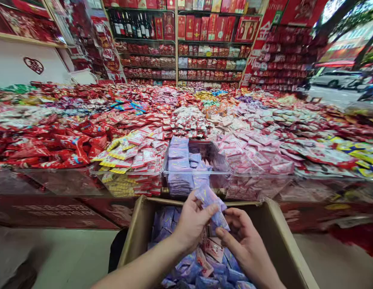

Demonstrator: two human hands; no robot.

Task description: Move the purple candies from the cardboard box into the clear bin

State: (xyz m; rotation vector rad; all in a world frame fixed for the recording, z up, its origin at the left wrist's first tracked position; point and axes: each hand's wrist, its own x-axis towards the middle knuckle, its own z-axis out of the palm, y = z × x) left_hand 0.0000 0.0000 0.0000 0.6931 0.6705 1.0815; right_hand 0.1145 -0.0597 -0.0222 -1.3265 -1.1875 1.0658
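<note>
Over an open cardboard box (278, 233), my left hand (191, 220) pinches a small stack of purple candy packets (209, 197) between thumb and fingers. My right hand (246, 245) has its thumb and fingers closed on the lower right end of the same stack. Loose purple packets (189, 267) fill the box below, with a few pink-and-red packets (212, 249) among them. Just beyond the box stands a clear plastic bin (221, 160). Neat columns of purple packets (178, 164) stand in its left and middle; its right part shows dark.
Bins heaped with yellow-and-white packets (135, 150) and pink packets (254, 154) flank the clear bin. Red packets (66, 146) pile up on the far left. Shelves with bottles (130, 25) and red boxes (212, 28) stand behind. A parked car (337, 78) shows outside at right.
</note>
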